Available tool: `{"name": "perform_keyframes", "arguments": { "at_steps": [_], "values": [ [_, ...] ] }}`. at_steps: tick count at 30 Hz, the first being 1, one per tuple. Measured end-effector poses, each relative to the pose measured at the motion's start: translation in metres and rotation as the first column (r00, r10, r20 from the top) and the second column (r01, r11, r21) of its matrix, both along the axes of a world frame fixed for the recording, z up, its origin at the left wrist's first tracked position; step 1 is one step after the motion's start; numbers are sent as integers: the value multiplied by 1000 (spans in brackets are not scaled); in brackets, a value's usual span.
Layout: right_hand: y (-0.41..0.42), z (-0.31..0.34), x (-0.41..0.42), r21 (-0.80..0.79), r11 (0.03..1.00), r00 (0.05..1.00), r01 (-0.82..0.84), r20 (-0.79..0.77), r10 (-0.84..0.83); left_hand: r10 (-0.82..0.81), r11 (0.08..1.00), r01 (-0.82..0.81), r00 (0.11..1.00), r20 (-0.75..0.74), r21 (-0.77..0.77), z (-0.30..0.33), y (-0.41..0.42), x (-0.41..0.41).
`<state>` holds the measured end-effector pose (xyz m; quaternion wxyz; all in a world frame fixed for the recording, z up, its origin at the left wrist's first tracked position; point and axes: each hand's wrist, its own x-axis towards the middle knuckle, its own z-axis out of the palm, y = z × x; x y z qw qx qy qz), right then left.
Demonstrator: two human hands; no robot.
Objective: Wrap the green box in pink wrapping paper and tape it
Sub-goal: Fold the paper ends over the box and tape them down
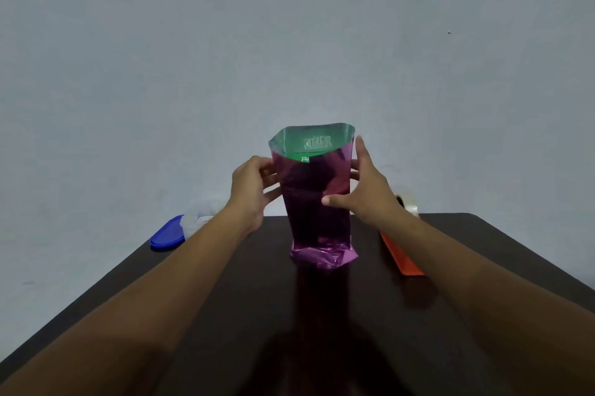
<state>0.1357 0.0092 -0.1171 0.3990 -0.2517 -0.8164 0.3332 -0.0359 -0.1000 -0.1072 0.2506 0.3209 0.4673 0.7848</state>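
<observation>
The green box point(297, 157) stands upright on the dark table point(225, 315), sheathed in shiny pink wrapping paper point(317, 212). Only its green top shows inside the open paper mouth, whose silvery inner side mirrors it. The paper's bottom end is crumpled against the table. My left hand point(252, 189) grips the left side of the wrapped box. My right hand point(367, 189) holds the right side, thumb pressed on the front face. A tape roll point(410, 205) peeks out behind my right wrist.
An orange flat object point(402, 258) lies on the table right of the box, partly under my right forearm. At the far left edge sit a blue oval lid point(167, 234) and a clear plastic container point(196, 216). A plain wall stands behind.
</observation>
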Motion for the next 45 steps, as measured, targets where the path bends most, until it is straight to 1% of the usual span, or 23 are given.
{"name": "perform_keyframes", "arguments": {
  "at_steps": [2, 5, 8, 10, 14, 18, 22, 24, 26, 28, 30, 32, 34, 35, 37, 39, 41, 43, 45],
  "values": [
    [-1, -10, 3, 33, 999, 1000, 21, 0, -21, 33, 999, -34, 996, -79, -22, -5, -3, 2],
    [-5, -25, 8, 22, 999, 999, 36, -1, -36, 48, 995, -65, 976, -210, -75, -15, -8, 5],
    [-6, -33, 10, 7, 999, 999, 37, -14, -37, 61, 993, -86, 958, -279, -76, -21, -8, 4],
    [-5, -35, 11, 3, 999, 999, 34, -22, -34, 99, 990, -127, 937, -336, -62, -24, -6, 3],
    [-4, -32, 11, 5, 1000, 999, 28, -41, -28, 174, 981, -195, 838, -518, 15, -31, 3, 1],
    [0, -32, 9, -9, 1000, 997, 14, -76, -15, 226, 963, -265, 671, -706, 57, -39, 10, 3],
    [6, -32, 7, 2, 1000, 998, 4, -60, -4, 164, 968, -251, 595, -787, 12, -39, 11, -1],
    [9, -31, 7, -13, 1000, 997, -17, -77, 16, 97, 980, -199, 590, -801, -28, -36, 9, -3],
    [11, -28, 8, -39, 998, 994, -52, -95, 48, 50, 988, -148, 613, -789, -52, -30, 6, -3],
    [12, -24, 7, -80, 990, 989, -117, -106, 108, 34, 990, -127, 618, -786, -57, -24, 6, -5],
    [8, -15, 7, -179, 961, 974, -210, -128, 189, 27, 987, -145, 589, -808, -73, -19, 8, -8],
    [4, 0, 9, -343, 890, 954, -300, -135, 269, 4, 977, -179, 544, -839, -112, -16, 9, -11],
    [1, 18, 11, -498, 788, 930, -363, -146, 336, -12, 972, -191, 537, -844, -135, -16, 11, -16],
    [-3, 27, 11, -548, 758, 932, -354, -138, 335, -15, 972, -190, 536, -844, -138, -16, 12, -18],
    [-12, 41, 6, -573, 781, 964, -249, -70, 256, -21, 972, -192, 509, -860, -137, -16, 12, -19],
    [-20, 48, -11, -553, 823, 990, -131, -26, 140, -33, 973, -183, 486, -873, -139, -14, 13, -15],
    [-24, 47, -29, -512, 858, 999, -35, -8, 36, -49, 975, -164, 495, -867, -148, -14, 13, -12],
    [-23, 44, -40, -475, 879, 1000, 30, 22, -23, -50, 977, -158, 477, -877, -141, -15, 12, -15],
    [-24, 44, -41, -461, 886, 999, 51, 31, -41, -81, 975, -145, 463, -883, -166, -15, 9, -19]
  ]
}}
